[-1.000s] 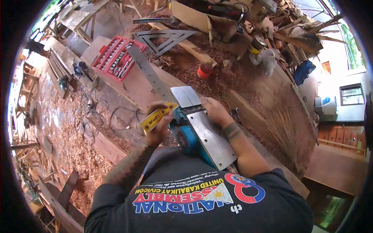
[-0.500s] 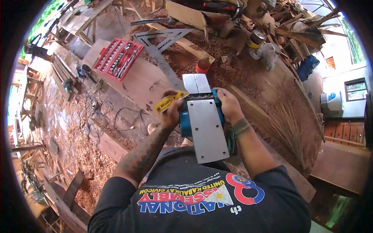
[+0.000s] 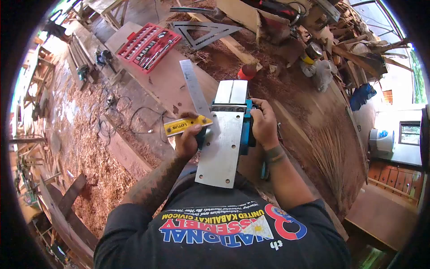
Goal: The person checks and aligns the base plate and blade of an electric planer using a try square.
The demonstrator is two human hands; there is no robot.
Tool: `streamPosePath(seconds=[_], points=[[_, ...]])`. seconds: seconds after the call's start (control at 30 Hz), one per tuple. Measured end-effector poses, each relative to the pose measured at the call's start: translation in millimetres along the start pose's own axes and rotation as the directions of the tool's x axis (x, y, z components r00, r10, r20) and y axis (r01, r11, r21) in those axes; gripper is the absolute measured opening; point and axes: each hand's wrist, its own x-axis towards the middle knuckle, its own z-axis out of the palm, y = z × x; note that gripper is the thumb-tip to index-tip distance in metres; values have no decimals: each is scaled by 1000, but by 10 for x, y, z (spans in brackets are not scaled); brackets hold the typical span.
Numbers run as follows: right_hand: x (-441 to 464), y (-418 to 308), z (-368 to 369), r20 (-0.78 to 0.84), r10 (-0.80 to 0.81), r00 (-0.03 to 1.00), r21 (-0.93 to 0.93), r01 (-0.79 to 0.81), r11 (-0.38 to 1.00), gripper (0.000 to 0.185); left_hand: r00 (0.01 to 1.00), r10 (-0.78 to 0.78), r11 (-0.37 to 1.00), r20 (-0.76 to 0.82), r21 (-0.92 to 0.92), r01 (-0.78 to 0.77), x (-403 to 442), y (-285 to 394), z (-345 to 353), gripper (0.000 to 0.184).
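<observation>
An electric planer [image 3: 218,148] with a teal body lies upside down over my lap, its metal sole and cutter slot facing up. My right hand [image 3: 265,123] is closed around the planer's right side near the slot. In my left hand [image 3: 187,142] is a try square [image 3: 179,126] with a yellow handle marked LOTUS, gripped at the handle. Its ruled steel blade [image 3: 195,87] points up and away, left of the planer's front shoe [image 3: 230,92]. The handle's right end meets or overlaps the sole's left edge; contact is unclear.
A red socket set [image 3: 148,47] lies on a wide plank [image 3: 165,83], near a metal triangle square [image 3: 204,33]. An orange-red container [image 3: 246,71] stands ahead. Cables [image 3: 148,119] and wood shavings [image 3: 94,166] cover the left floor. A stick broom [image 3: 331,157] and scrap wood [image 3: 358,58] are at right.
The planer has turned slightly, its near end swinging left. The try square has shifted left and down, with its blade more upright. The surroundings have slid up and right in view.
</observation>
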Motion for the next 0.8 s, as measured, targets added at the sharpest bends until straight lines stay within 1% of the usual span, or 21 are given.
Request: streamPosePath(seconds=[0.07, 0.17, 0.23, 0.3, 0.33, 0.37, 0.4, 0.43, 0.5, 0.57, 0.6, 0.67, 0.7, 0.73, 0.8], points=[[14, -136, 38, -2, -61, 998, -98, 61, 993, 36, 1000, 3, 998, 15, -57, -2, -82, 26, -104, 39], [32, -341, 136, 59, -66, 996, -201, 76, 977, 33, 999, 27, 986, 28, -163, -22, -129, 69, -183, 39], [81, -245, 178, 106, -250, 963, -314, 271, 910, 32, 999, 36, 966, 38, -259, -25, -152, 76, -220, 39], [106, -226, 192, 132, -207, 969, -276, 236, 931, 31, 993, 113, 987, 26, -115, -109, -197, 10, -309, 37], [124, -391, 175, 132, -72, 989, -193, 97, 976, 30, 993, 119, 987, 15, -113, -117, -232, -17, -308, 36], [144, -497, 172, 135, 65, 989, -112, -50, 992, 30, 992, 121, 987, 24, -110, -118, -243, -38, -338, 36], [155, -511, 187, 153, 94, 984, -45, -88, 995, 24, 992, 122, 987, 32, -108, -118, -244, -33, -354, 36], [178, -512, 212, 149, 112, 982, -58, -104, 993, 22, 991, 124, 987, 41, -105, -119, -242, -26, -369, 37], [203, -503, 250, 139, 151, 979, -83, -140, 987, 20, 994, 76, 991, 85, -120, -65, -286, 69, -412, 37], [199, -506, 270, 119, 200, 973, -63, -194, 979, 19, 986, 42, 995, 161, -91, -27, -308, 126, -534, 42], [191, -505, 285, 108, 227, 968, -47, -223, 974, 18, 979, 54, 997, 196, -68, -41, -295, 207, -565, 42], [190, -519, 296, 118, 204, 972, -34, -201, 979, 19, 960, 40, 992, 277, -124, -5, -291, 298, -593, 45], [189, -527, 292, 121, 193, 974, -25, -192, 981, 20, 934, 61, 997, 353, 29, -76, -254, 361, -653, 46], [183, -530, 283, 127, 188, 974, -46, -183, 982, 22, 899, 68, 972, 432, 175, -158, -190, 433, -756, 46], [183, -516, 266, 136, 202, 970, -33, -200, 979, 25, 876, 62, 936, 479, 277, -218, -154, 419, -802, 49]])
